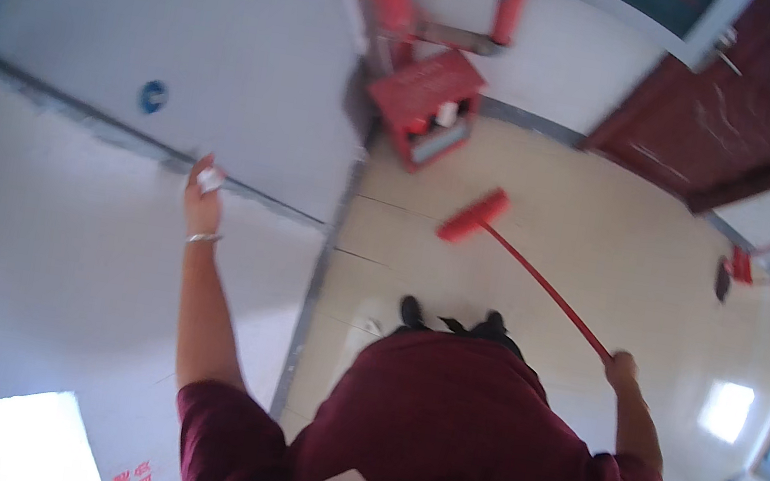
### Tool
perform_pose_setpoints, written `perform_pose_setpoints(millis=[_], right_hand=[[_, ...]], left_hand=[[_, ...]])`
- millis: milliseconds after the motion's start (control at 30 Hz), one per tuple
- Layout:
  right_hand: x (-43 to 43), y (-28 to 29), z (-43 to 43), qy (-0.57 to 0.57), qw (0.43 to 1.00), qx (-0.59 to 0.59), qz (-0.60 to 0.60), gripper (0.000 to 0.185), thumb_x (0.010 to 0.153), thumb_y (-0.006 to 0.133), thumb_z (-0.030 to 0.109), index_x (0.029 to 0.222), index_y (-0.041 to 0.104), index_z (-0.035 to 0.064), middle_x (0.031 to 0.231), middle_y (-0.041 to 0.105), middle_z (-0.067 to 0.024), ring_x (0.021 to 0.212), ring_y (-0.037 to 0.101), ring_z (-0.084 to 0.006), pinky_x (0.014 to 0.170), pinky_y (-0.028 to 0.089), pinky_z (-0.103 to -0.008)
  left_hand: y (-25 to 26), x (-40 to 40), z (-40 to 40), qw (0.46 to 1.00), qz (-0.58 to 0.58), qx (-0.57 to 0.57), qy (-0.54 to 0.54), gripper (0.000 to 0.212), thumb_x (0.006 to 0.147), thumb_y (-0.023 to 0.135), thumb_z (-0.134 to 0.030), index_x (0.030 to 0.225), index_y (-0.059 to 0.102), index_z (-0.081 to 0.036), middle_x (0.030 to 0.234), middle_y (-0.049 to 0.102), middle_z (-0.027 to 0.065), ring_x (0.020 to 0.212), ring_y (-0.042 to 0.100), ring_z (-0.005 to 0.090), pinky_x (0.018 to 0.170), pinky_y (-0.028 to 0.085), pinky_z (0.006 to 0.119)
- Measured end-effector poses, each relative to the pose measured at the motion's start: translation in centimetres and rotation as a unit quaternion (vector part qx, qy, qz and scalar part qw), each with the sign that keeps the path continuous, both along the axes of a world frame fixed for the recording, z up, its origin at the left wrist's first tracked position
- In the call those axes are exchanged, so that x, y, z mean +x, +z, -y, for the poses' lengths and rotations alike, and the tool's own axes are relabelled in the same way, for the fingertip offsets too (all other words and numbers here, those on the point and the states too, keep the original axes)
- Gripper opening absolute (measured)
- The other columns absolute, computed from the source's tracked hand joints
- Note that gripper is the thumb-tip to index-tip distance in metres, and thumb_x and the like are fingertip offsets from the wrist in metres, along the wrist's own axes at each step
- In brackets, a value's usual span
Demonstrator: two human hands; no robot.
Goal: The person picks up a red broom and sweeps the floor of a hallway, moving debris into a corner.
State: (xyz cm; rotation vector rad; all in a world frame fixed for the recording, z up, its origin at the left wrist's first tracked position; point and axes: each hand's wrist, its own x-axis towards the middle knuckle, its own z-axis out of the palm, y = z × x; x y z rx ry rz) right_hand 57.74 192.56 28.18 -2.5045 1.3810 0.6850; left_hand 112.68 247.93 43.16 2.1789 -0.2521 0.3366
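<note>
My left hand (pixel 205 187) is raised at the white wall (pixel 98 212) on the left, with a small crumpled white thing (pixel 210 179), perhaps tissue or cloth, held in its fingers. It is beside a dark line along the wall; whether it touches the wall I cannot tell. My right hand (pixel 623 369) grips the end of a red broom's handle (pixel 549 289). The broom's red head (pixel 474 215) is over the tiled floor ahead of my feet, slightly blurred.
A red fire-extinguisher box (pixel 428 101) stands in the corner by red pipes (pixel 509 9). A dark red door (pixel 740 114) is at the upper right. Another red cleaning tool (pixel 741 265) lies or stands near the right wall. A board's frame (pixel 614 6) hangs at the top.
</note>
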Motion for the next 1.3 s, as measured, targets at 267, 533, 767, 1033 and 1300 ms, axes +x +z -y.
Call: perform_pose_setpoints(millis=[267,533,767,1033,1300], right_hand=[[16.3,-6.6,0.4,-0.011,0.959,0.268,0.094,0.035,0.078,0.047,0.03,0.112,0.048,0.0204,0.098,0.057,-0.0122,0.093,0.053,-0.0284,0.076,0.044,-0.0393],[-5.6,-8.6,9.9,0.126,0.982,0.142,0.002,0.038,0.08,0.039,0.014,0.117,0.042,0.0243,0.101,0.055,-0.0091,0.091,0.054,-0.0276,0.075,0.045,-0.0391],[-17.7,5.3,11.3,-0.122,0.986,0.11,-0.002,0.026,0.081,0.05,0.026,0.106,0.056,0.02,0.083,0.062,-0.0097,0.081,0.059,-0.021,0.069,0.046,-0.0321],[-0.2,-11.7,16.8,0.113,0.952,0.114,0.26,0.042,0.083,0.045,0.02,0.124,0.036,0.0155,0.097,0.057,-0.0163,0.09,0.056,-0.0249,0.073,0.045,-0.0312],[9.6,-12.9,17.2,0.041,0.982,0.172,0.072,0.049,0.077,0.04,0.01,0.125,0.03,0.0168,0.09,0.056,-0.0204,0.082,0.055,-0.0348,0.068,0.044,-0.043]], left_hand=[[-22.4,-22.6,-5.5,0.913,-0.313,0.221,-0.142,0.023,0.078,0.045,-0.024,0.08,0.057,-0.005,0.079,0.057,0.0206,0.079,0.053,0.0359,0.069,0.041,0.042],[-21.5,-36.5,3.0,0.746,-0.649,0.146,0.018,0.017,0.073,0.042,-0.013,0.07,0.057,-0.004,0.063,0.058,0.0071,0.052,0.056,0.0155,0.042,0.04,0.027],[-25.2,-37.9,6.3,0.739,-0.666,0.018,0.104,0.013,0.074,0.044,-0.012,0.072,0.055,-0.005,0.066,0.058,0.0062,0.052,0.055,0.0156,0.041,0.038,0.026],[-23.2,-39.1,12.0,0.789,-0.612,0.029,0.049,0.014,0.073,0.045,-0.012,0.073,0.057,-0.005,0.065,0.059,0.005,0.055,0.056,0.013,0.043,0.038,0.023],[-19.9,-41.6,6.2,0.791,-0.6,0.043,0.113,0.017,0.075,0.045,-0.018,0.074,0.055,-0.006,0.066,0.058,0.0035,0.055,0.055,0.0126,0.044,0.039,0.023]])
